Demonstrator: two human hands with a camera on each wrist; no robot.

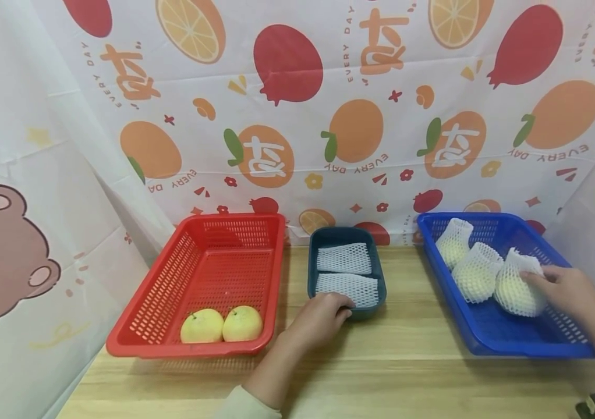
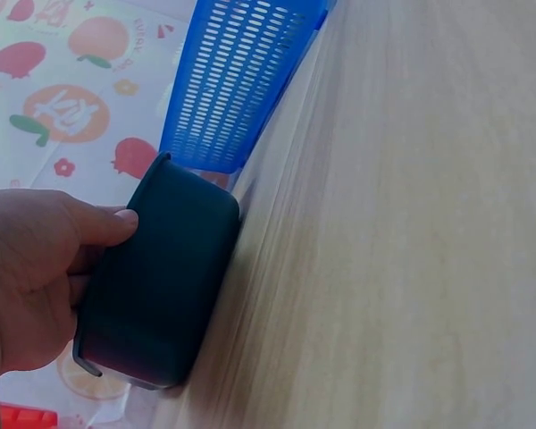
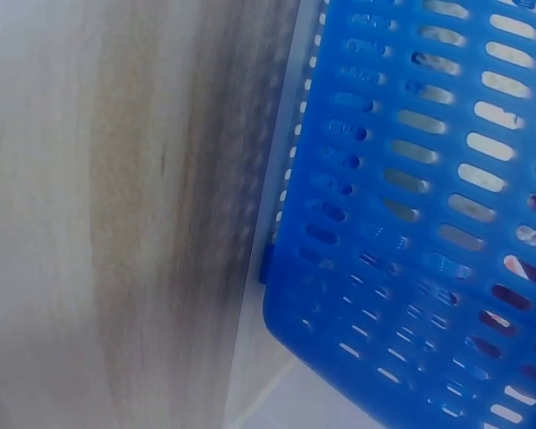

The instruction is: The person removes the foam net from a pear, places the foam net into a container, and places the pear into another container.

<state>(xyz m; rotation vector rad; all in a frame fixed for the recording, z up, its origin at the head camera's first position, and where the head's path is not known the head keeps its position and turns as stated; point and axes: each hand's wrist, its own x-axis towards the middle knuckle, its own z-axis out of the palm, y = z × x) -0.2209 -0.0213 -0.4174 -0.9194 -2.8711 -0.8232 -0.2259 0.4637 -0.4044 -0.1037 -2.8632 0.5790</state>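
My left hand [image 1: 323, 317] grips the near rim of a small dark green tub [image 2: 165, 277], thumb outside and fingers over the edge. Two flattened white foam net sleeves [image 1: 347, 290] lie inside it. On the right, my right hand [image 1: 570, 289] holds a pale yellow pear in a foam net [image 1: 519, 288], low inside the blue basket [image 1: 486, 343]. Two more netted pears [image 1: 478, 276] lie beside it to the left. In the right wrist view only the blue basket's slotted side [image 3: 384, 223] shows; the hand is out of that picture.
A red basket [image 1: 192, 351] stands on the left with two bare yellow pears [image 1: 202, 327] at its near end. All three containers stand on a wooden table [image 1: 381, 372]. A fruit-print cloth [image 1: 297, 145] hangs behind them.
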